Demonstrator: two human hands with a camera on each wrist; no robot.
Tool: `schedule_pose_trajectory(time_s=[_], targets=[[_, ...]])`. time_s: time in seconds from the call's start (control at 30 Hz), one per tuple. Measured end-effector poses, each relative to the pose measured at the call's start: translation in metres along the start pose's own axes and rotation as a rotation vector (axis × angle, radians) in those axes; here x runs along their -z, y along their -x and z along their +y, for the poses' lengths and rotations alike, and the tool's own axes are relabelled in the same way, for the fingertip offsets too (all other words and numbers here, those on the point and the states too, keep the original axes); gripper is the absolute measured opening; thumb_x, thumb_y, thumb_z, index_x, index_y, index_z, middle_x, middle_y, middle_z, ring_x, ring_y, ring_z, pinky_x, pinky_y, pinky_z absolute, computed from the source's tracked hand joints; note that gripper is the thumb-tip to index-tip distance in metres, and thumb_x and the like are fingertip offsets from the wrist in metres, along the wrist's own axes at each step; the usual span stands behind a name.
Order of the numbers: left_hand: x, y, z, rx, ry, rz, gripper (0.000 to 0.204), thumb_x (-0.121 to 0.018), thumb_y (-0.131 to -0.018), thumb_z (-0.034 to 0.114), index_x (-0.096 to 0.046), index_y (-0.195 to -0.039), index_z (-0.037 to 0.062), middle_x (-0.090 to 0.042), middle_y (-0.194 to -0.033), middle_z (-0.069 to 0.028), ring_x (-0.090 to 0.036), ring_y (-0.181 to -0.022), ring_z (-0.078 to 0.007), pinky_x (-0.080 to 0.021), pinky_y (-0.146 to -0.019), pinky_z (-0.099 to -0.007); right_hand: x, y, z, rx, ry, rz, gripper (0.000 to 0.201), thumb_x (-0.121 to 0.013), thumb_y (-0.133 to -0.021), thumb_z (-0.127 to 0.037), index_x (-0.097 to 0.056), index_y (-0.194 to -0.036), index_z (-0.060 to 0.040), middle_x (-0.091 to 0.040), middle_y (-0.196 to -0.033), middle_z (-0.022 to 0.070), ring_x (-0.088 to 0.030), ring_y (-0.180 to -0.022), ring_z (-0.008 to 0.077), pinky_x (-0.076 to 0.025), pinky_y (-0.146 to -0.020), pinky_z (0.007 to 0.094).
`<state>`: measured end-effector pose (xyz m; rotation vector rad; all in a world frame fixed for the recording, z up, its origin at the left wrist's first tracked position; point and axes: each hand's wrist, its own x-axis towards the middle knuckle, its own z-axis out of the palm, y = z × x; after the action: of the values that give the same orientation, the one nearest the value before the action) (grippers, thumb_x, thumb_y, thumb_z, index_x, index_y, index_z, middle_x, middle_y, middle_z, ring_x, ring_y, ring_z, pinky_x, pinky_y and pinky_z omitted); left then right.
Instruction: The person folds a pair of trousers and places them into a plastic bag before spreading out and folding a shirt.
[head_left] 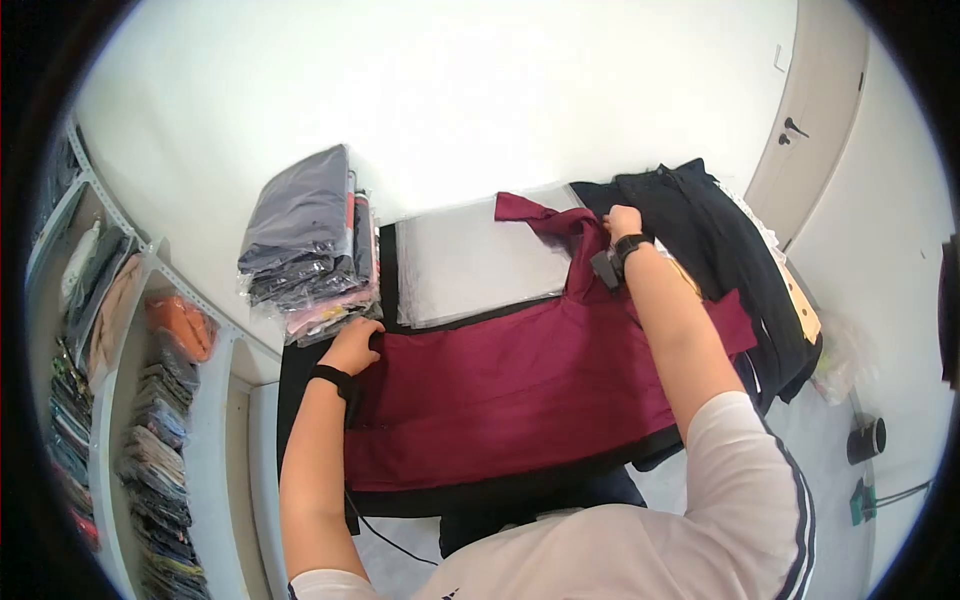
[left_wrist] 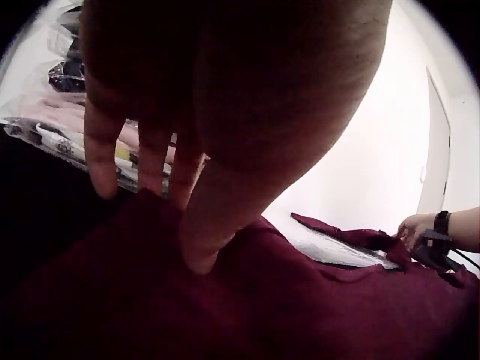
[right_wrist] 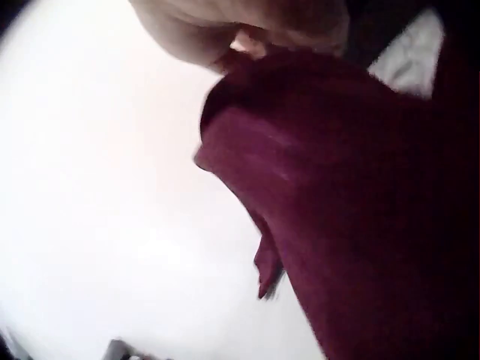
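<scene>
A maroon shirt lies spread across the black-covered table, its body towards the left and a sleeve folded out at the far side. At the far left edge of the cloth is my left hand; in the left wrist view its thumb is on the near side and the fingers reach behind, pinching the fabric. My right hand grips the shirt near its upper right part. The right wrist view shows maroon cloth hanging raised from those fingers, which partly hide behind a fold.
Behind the shirt lies a stack of clear plastic bags. Bagged folded garments are piled at the back left. Black clothing covers the right side. Shelves with packed clothes stand at left. A cable hangs at the front.
</scene>
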<state>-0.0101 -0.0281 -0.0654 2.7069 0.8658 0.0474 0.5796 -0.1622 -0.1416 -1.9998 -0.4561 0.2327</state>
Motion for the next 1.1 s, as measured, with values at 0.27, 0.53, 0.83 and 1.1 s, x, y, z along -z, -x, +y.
schedule_pose_trajectory(time_s=[0.27,0.53,0.83,1.1], targets=[[0.002,0.001,0.009,0.011,-0.02,-0.002,0.05,-0.075,-0.065,0.0,-0.058,-0.111,0.0064,-0.055,-0.112,-0.0134,-0.052,-0.109,-0.034,-0.044,-0.095,-0.039,0.036,0.084,-0.052,0.52,0.353,-0.266,0.046,-0.07,-0.073,-0.027,-0.061,-0.11,-0.0019,-0.066,-0.097,0.0178,-0.063,-0.089,0.0302,-0.05,-0.08,0.0362],[-0.004,0.002,0.003,0.012,-0.052,0.017,0.05,-0.074,-0.066,0.0,-0.057,-0.113,0.0074,-0.054,-0.113,-0.0134,-0.05,-0.112,-0.0342,-0.043,-0.097,-0.039,-0.011,0.074,-0.07,0.747,0.277,0.109,0.021,-0.058,-0.08,-0.012,-0.064,-0.096,0.0005,-0.068,-0.085,0.0171,-0.065,-0.078,0.0375,-0.052,-0.077,0.0441],[-0.001,0.002,0.001,-0.028,0.032,0.026,0.048,-0.073,-0.066,-0.001,-0.058,-0.111,0.0064,-0.055,-0.111,-0.0142,-0.051,-0.11,-0.0345,-0.043,-0.096,-0.039,0.088,0.103,-0.097,0.248,-0.015,-0.589,0.026,-0.063,-0.086,-0.017,-0.064,-0.108,-0.0024,-0.067,-0.094,0.0047,-0.06,-0.09,0.0124,-0.047,-0.08,0.0264],[-0.005,-0.002,-0.001,-0.019,-0.001,0.03,0.041,-0.072,-0.066,0.0,-0.058,-0.105,0.0054,-0.058,-0.104,-0.0137,-0.055,-0.103,-0.0341,-0.045,-0.089,-0.0396,0.09,0.145,-0.052,0.375,0.591,-0.588,0.042,-0.076,-0.073,-0.019,-0.064,-0.11,-0.002,-0.066,-0.097,0.0119,-0.062,-0.091,0.024,-0.048,-0.079,0.0333]])
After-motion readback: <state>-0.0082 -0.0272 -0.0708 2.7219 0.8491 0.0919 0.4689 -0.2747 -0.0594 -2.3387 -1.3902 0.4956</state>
